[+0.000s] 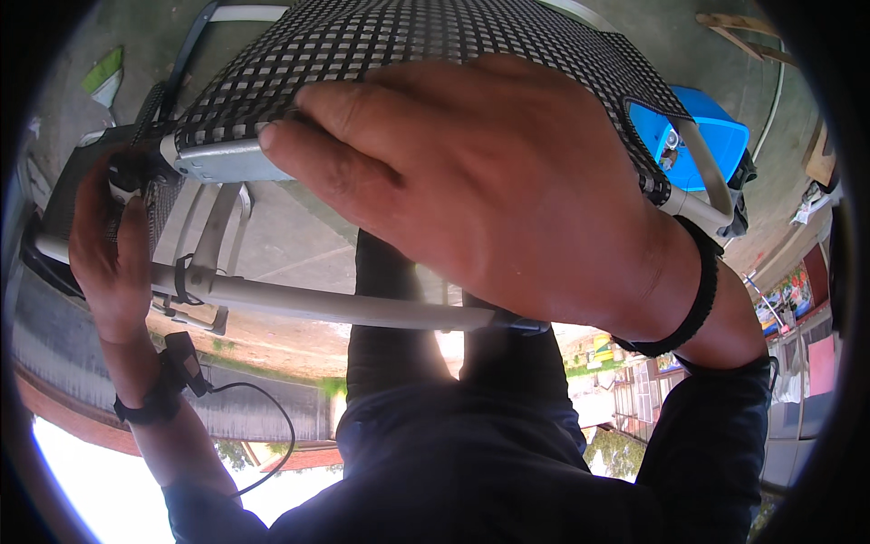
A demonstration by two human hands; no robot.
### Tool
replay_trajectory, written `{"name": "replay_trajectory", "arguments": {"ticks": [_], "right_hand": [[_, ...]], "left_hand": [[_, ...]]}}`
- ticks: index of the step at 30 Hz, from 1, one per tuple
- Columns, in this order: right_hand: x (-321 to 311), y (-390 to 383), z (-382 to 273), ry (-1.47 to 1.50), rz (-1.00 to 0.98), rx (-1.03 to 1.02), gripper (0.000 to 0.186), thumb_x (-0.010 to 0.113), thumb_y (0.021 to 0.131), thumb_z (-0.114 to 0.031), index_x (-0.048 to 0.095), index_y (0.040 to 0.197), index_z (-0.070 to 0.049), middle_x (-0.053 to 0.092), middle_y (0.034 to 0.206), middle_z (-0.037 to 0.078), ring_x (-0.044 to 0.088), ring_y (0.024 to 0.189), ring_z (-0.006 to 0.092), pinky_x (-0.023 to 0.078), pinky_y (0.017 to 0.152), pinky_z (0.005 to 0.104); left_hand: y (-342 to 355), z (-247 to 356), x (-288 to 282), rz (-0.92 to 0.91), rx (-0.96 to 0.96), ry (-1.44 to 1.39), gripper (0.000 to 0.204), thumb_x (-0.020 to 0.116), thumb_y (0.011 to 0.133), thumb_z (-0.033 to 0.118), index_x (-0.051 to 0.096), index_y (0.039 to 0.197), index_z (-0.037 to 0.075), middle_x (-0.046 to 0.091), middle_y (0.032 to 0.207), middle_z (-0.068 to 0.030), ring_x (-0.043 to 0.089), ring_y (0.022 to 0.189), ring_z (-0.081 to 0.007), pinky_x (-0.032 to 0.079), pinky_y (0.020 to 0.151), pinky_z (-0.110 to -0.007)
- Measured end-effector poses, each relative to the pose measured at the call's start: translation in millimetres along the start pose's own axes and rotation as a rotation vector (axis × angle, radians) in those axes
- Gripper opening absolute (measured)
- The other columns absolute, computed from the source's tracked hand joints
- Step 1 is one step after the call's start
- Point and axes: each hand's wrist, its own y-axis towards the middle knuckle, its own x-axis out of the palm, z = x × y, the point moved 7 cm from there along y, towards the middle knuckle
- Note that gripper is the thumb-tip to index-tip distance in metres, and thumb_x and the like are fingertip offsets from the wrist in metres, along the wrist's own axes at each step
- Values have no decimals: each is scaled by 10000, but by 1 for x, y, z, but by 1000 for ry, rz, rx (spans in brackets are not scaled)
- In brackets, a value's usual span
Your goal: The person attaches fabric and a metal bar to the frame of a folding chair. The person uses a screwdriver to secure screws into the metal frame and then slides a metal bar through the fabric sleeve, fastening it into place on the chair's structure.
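Note:
A black-and-grey woven mesh panel on a white tubular frame fills the upper view, with a metal strip along its near edge. My right hand, looming large, lies over the mesh with fingers stretched out and fingertips by that strip; its thumb is hidden. My left hand is at the panel's left end, fingers wrapped round a black fitting. A second dark mesh section lies behind it. My left wrist carries a black device with a cable.
Beyond the panel are a blue plastic bin holding small parts, a green broom head on the concrete floor and wooden pieces. My dark-clothed legs are below the frame. Colourful clutter stands at the right rim.

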Motion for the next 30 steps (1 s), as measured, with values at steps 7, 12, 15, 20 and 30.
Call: {"name": "replay_trajectory", "arguments": {"ticks": [7, 12, 15, 20, 30], "right_hand": [[-25, 29, -39, 19, -319, -26, 325, 683, 829, -181, 716, 1152, -176, 618, 1205, 25, 664, 956, 163, 543, 738, 323], [-52, 54, -80, -28, -361, -41, 321, 656, 835, -175, 723, 1148, -164, 564, 1368, 81, 604, 1219, 238, 502, 979, 394], [-66, 56, -113, -54, -302, -51, 294, 649, 837, -177, 728, 1117, -136, 572, 1380, 95, 569, 1288, 262, 476, 1025, 425], [-84, 37, -168, 372, -436, 139, 199, 700, 871, -172, 700, 1035, -60, 653, 1189, 122, 658, 1096, 289, 523, 941, 393], [38, -14, -121, 1682, -478, 950, 762, 669, 982, -126, 239, 1609, -77, 372, 1611, 99, 434, 1432, 243, 423, 1130, 380]], "left_hand": [[-18, 8, -40, 98, 11, 44, 340, 544, 964, 93, 606, 1271, -39, 678, 1100, -140, 622, 1015, -192, 465, 939, -308], [-27, 22, -83, 182, -5, 56, 321, 656, 983, 220, 646, 1213, -3, 673, 953, -100, 607, 782, -156, 492, 740, -285], [-48, 22, -101, 230, 11, 91, 323, 704, 963, 256, 668, 1175, 15, 669, 858, -86, 610, 713, -155, 500, 681, -292], [-72, 14, -132, 271, 20, 110, 361, 724, 943, 329, 688, 1145, 33, 711, 874, -105, 654, 693, -194, 523, 665, -315], [-73, 13, -141, 274, 11, 183, 415, 723, 928, 409, 698, 1126, 45, 701, 830, -102, 662, 668, -232, 522, 631, -327]]}}
